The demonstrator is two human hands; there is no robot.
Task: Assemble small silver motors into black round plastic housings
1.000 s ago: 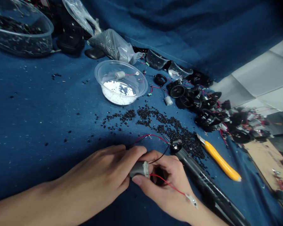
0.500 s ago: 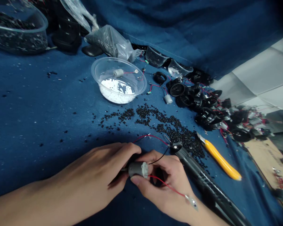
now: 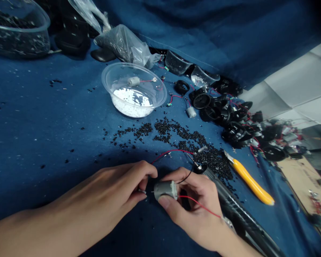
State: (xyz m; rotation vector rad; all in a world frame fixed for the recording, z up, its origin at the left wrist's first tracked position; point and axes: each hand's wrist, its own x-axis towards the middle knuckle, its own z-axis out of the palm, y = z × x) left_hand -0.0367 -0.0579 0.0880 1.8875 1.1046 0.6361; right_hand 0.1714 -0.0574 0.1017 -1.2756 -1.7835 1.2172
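Note:
My right hand (image 3: 195,207) is closed on a small grey motor (image 3: 165,189) with red and black wires (image 3: 173,152) trailing from its white end cap. My left hand (image 3: 115,194) sits just left of the motor, thumb and forefinger pinched on a tiny piece near the motor's shaft tip; I cannot make out what it is. Both hands rest low over the blue cloth (image 3: 42,128). A black pen-shaped tool (image 3: 238,217) lies under my right wrist, running to the lower right.
A clear bowl (image 3: 133,89) holds white pellets and another motor. Black pellets (image 3: 187,139) are scattered ahead of my hands. A yellow-handled cutter (image 3: 250,182) lies to the right, beside a heap of black parts with wires (image 3: 238,121). A large clear bowl (image 3: 18,32) and plastic bag (image 3: 123,44) sit at the back.
The motor has come out of my left fingers and moved right with my right hand. A gap now shows between my left fingertips and the motor body.

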